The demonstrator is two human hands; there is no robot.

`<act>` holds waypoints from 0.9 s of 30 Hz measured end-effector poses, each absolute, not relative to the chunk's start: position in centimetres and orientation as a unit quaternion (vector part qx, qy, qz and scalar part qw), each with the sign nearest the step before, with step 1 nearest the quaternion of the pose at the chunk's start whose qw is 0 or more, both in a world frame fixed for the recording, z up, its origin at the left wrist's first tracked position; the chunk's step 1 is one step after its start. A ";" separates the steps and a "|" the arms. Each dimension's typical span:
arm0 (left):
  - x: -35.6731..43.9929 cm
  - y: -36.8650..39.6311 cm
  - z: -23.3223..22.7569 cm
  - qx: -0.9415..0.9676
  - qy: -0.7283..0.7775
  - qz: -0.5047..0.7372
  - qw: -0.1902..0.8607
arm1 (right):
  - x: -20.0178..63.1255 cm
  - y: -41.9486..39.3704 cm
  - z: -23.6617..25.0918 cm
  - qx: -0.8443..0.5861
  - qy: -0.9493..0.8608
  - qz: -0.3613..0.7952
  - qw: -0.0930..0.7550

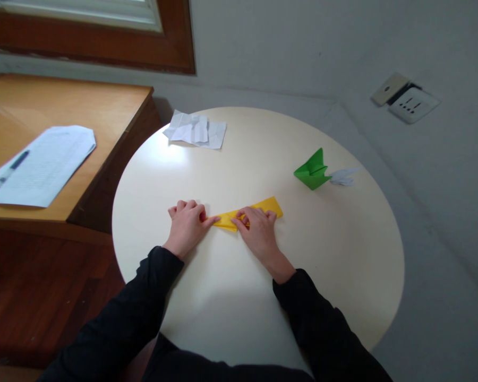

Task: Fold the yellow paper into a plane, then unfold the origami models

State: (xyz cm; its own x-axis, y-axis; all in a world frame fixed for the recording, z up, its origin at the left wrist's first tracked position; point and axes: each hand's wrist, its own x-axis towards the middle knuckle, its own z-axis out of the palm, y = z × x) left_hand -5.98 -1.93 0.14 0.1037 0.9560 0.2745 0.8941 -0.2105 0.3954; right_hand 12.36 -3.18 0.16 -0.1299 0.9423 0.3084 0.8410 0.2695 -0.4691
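Note:
A long, narrow piece of folded yellow paper (271, 205) lies on the round white table, slanting up toward the right. My left hand (188, 225) has its thumb and curled fingers closed on the paper's left end. Around the middle of the strip, my right hand (258, 231) pinches a fold between thumb and fingertips, its other fingers resting over the paper. The yellow paper's right end sticks out beyond my right hand. Part of the strip is hidden under my fingers.
A green folded-paper shape (313, 171) stands at the right, touching or close to a white folded paper (343, 176). Creased white sheets (195, 130) lie at the table's back left. On the wooden desk (115, 101) are printed sheets (59, 159) and a pen (8, 172).

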 end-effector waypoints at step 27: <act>-6.5 -1.9 2.1 0.701 0.639 0.220 0.228 | 13.0 -4.4 -0.4 -0.564 -0.741 0.089 0.353</act>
